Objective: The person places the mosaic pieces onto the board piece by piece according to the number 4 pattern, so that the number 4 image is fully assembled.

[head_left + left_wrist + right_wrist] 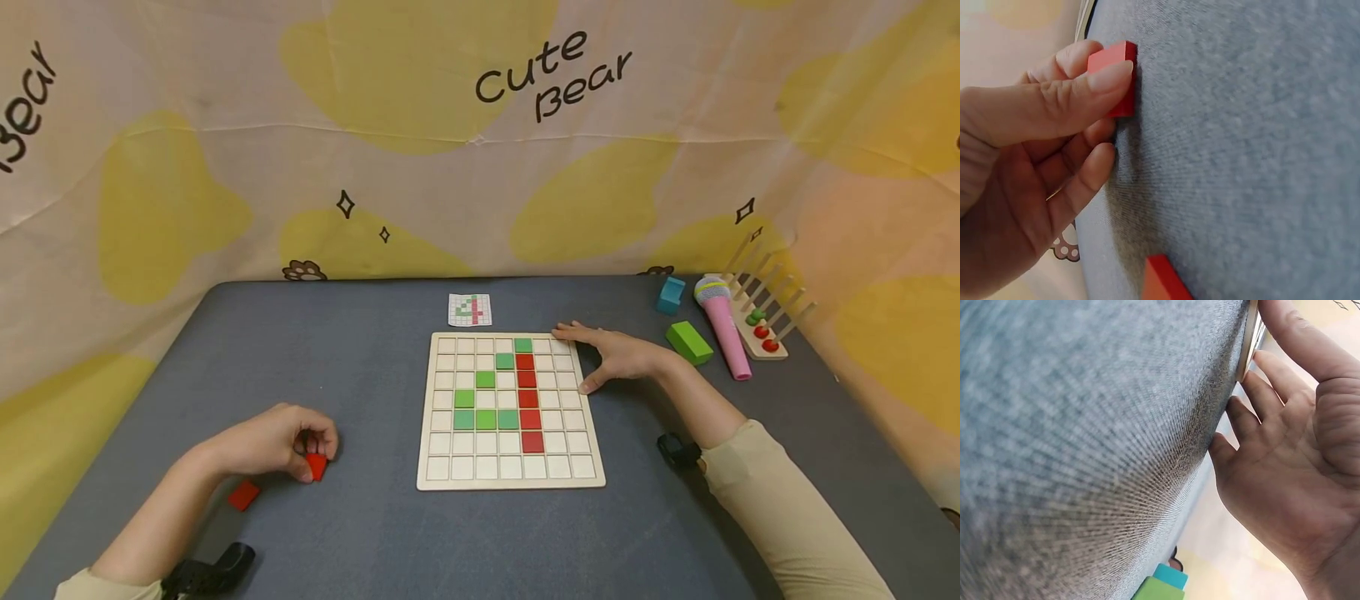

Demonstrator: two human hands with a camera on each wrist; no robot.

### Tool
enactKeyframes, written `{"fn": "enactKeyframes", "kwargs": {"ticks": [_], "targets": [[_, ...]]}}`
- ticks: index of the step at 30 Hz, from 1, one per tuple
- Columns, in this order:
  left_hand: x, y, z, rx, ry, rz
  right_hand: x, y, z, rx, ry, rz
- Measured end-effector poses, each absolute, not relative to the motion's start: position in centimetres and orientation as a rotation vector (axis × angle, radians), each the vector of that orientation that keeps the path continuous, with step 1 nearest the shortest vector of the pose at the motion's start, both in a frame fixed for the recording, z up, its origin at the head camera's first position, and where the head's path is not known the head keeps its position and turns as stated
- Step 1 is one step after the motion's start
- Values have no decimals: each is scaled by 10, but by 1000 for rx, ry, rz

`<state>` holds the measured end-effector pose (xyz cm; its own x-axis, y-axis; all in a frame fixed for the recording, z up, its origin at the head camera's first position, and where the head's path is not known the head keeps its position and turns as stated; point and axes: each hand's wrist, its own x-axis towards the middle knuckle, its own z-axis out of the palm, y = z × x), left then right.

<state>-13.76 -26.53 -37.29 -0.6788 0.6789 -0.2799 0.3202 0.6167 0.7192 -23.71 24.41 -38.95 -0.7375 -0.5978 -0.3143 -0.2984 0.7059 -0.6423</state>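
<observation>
Between thumb and fingers, my left hand [281, 442] pinches a small red square tile [1110, 59] close over the table, left of the board. A second red tile [244, 495] lies on the table beside that hand. The wooden grid board [510, 479] holds green tiles [486, 419] along a diagonal and in a short row, and a column of red tiles [528, 398]. At the board's upper right edge, my right hand [615, 354] rests with fingers spread and the thumb at the side; it holds nothing.
Behind the board lies a small printed card [470, 310] with a coloured grid pattern. On the right are a teal block [671, 295], a green block [689, 342], a pink toy microphone [726, 333] and a wooden peg stand [768, 350] with beads. A patterned cloth [420, 167] hangs behind the table.
</observation>
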Motion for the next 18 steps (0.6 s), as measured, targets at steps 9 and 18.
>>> {"fn": "enactKeyframes", "kwargs": {"ticks": [9,18], "targets": [[-147,-247,-363,785,2410,880,-237,243,-389,-670,2403,-777],[-155,-199,-356,820,2488,948,-237,244,-390,-672,2402,-777]]}}
